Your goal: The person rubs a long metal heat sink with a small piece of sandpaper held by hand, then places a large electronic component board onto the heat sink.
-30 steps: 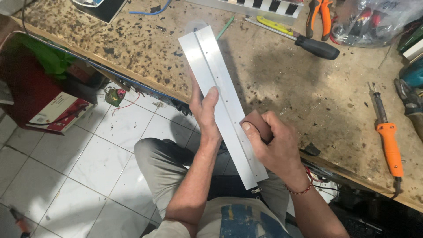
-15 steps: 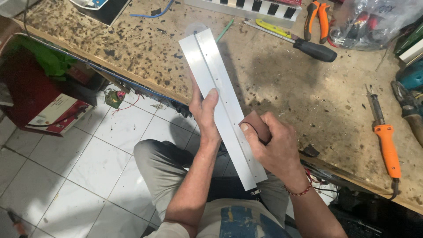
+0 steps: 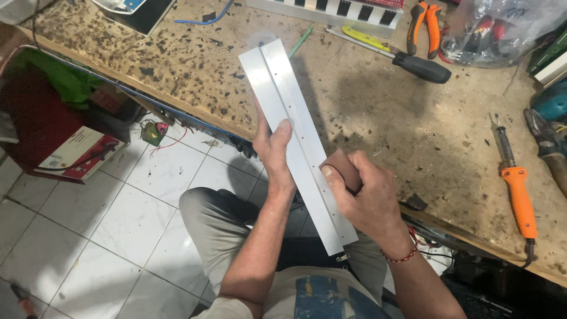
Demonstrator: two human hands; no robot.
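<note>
Left hand (image 3: 273, 150) clamps the metal strip (image 3: 295, 127), half off the desk (image 3: 378, 112); right hand (image 3: 366, 198) pinches a brown block (image 3: 342, 168) on it: a slip could scrape fingers on the edge

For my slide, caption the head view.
Left hand steadies an aluminium strip; right hand presses a brown block on it.

The metal strip (image 3: 295, 136) lies on the workbench (image 3: 378, 112), screwdriver (image 3: 396, 53) behind, soldering iron (image 3: 517, 189) seemingly well right.

Red-white box (image 3: 74, 155) on floor left; clear bag (image 3: 502, 29), maybe tools, top right.
</note>
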